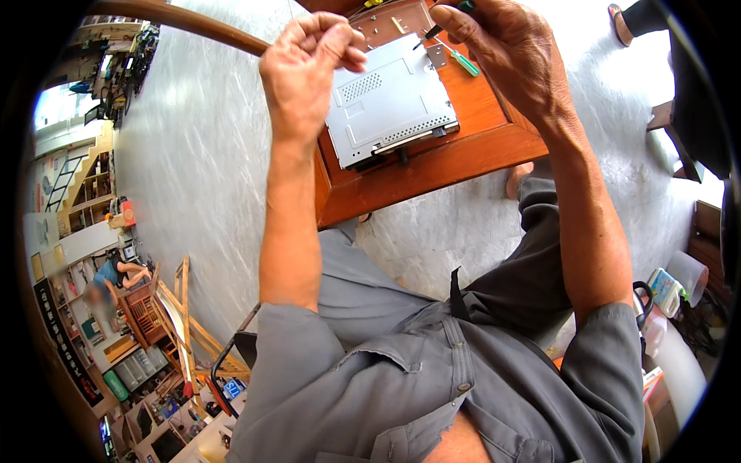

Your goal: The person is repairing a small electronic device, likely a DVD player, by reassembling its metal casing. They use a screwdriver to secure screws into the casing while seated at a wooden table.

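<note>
A flat grey metal case point(390, 96) with punched vent holes, like an electronic unit's housing, lies on the wooden table. My left hand point(305, 73) hovers by its far left corner, fingers curled in; whether anything small is between them is hidden. My right hand point(517, 62) is closed in a pinch on a thin dark screwdriver point(434, 33), whose tip points down at the far right edge of the case. Just right of the case lies a second screwdriver point(465, 65) with a green handle, beside a small metal bracket point(437, 55).
A reddish-brown tray point(378, 29) with small loose parts sits beyond the case. The wooden table point(432, 179) ends close to my knees. At upper left a wooden rail point(193, 21) reaches toward my left hand. Another person point(116, 274) is far left; a bystander's foot point(619, 25) shows upper right.
</note>
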A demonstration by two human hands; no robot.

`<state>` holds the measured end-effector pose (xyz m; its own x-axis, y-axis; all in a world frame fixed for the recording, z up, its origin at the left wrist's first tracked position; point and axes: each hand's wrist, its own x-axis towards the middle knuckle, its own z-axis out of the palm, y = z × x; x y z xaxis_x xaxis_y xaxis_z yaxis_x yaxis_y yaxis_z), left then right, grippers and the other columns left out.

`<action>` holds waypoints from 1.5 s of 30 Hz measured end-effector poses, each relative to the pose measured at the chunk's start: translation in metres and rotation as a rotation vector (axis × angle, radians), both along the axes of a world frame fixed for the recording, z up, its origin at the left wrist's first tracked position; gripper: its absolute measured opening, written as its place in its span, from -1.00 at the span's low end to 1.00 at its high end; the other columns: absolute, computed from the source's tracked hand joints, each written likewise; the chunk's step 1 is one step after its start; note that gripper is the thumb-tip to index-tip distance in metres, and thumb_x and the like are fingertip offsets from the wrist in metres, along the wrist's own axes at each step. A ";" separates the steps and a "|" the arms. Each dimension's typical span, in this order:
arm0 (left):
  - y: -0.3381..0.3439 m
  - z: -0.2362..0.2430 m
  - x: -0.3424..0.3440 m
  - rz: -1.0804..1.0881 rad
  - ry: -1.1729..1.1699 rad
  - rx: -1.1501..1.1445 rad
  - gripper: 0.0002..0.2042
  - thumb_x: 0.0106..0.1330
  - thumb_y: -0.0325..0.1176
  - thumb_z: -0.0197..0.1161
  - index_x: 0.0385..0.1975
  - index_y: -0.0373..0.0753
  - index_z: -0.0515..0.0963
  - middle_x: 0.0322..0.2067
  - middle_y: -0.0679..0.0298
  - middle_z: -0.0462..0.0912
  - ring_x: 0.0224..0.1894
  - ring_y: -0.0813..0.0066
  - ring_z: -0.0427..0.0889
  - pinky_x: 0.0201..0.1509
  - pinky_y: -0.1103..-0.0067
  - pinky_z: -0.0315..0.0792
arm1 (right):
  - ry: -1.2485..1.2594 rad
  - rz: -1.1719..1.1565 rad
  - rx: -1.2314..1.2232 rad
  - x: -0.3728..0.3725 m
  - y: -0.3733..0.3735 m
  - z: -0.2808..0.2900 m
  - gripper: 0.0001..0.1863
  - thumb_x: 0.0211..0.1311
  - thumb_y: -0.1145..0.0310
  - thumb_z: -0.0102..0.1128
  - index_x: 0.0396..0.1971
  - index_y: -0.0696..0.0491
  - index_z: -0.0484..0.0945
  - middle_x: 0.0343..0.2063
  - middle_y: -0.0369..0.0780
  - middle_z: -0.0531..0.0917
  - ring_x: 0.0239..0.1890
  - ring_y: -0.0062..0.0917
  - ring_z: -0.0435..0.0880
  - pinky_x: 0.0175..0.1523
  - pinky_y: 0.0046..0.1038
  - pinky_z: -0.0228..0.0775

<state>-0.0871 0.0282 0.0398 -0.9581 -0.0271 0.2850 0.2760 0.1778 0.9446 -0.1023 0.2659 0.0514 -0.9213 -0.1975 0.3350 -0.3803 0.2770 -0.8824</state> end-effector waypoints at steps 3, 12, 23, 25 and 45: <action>0.002 -0.020 0.034 0.035 -0.089 0.203 -0.72 0.39 -0.40 0.40 -0.03 -0.42 0.55 -0.29 0.12 0.75 -0.32 0.47 0.76 -0.20 0.50 0.75 | -0.109 0.033 -0.093 0.003 -0.007 0.001 -0.80 0.47 0.33 0.26 -0.21 0.18 0.69 -0.57 -0.37 0.62 -0.53 -0.77 0.51 -0.45 -0.60 0.36; 0.012 -0.045 0.081 0.001 -0.436 0.533 -0.78 0.40 -0.50 0.36 -0.04 -0.43 0.56 -0.25 0.08 0.76 -0.25 0.38 0.80 -0.13 0.52 0.74 | -0.183 0.062 -0.251 -0.017 0.001 -0.029 -0.74 0.52 0.27 0.22 -0.15 0.19 0.67 -0.45 -0.37 0.63 -0.54 -0.80 0.50 -0.46 -0.70 0.37; -0.002 -0.039 0.100 -0.055 -0.445 0.582 -0.81 0.47 -0.43 0.29 -0.06 -0.41 0.65 -0.29 0.17 0.73 -0.31 0.46 0.74 -0.17 0.50 0.72 | -0.243 0.088 -0.080 -0.020 0.016 -0.041 -0.53 0.53 -0.06 0.13 0.01 0.05 0.71 -0.57 -0.35 0.53 -0.52 -0.76 0.49 -0.35 -0.58 0.45; -0.007 -0.038 0.099 -0.036 -0.448 0.575 -0.80 0.46 -0.42 0.31 -0.06 -0.41 0.65 -0.29 0.16 0.74 -0.31 0.44 0.75 -0.17 0.50 0.72 | -0.236 0.129 -0.095 -0.020 0.013 -0.041 -0.55 0.55 -0.03 0.11 0.00 0.06 0.70 -0.57 -0.35 0.52 -0.52 -0.76 0.49 -0.36 -0.59 0.44; 0.002 -0.051 0.096 0.018 -0.395 0.429 -0.83 0.39 -0.44 0.38 -0.12 -0.40 0.68 -0.29 0.17 0.79 -0.33 0.49 0.79 -0.20 0.62 0.71 | -0.293 0.441 -0.399 0.003 -0.008 -0.029 -0.75 0.48 0.32 0.27 -0.09 0.23 0.65 -0.30 -0.23 0.70 -0.50 -0.75 0.56 -0.44 -0.71 0.41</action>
<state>0.0088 0.0300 -0.0115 -0.9878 -0.0786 -0.1344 -0.1119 -0.2417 0.9639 -0.0997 0.2580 0.0228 -0.8468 -0.4895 0.2079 -0.1115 -0.2189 -0.9694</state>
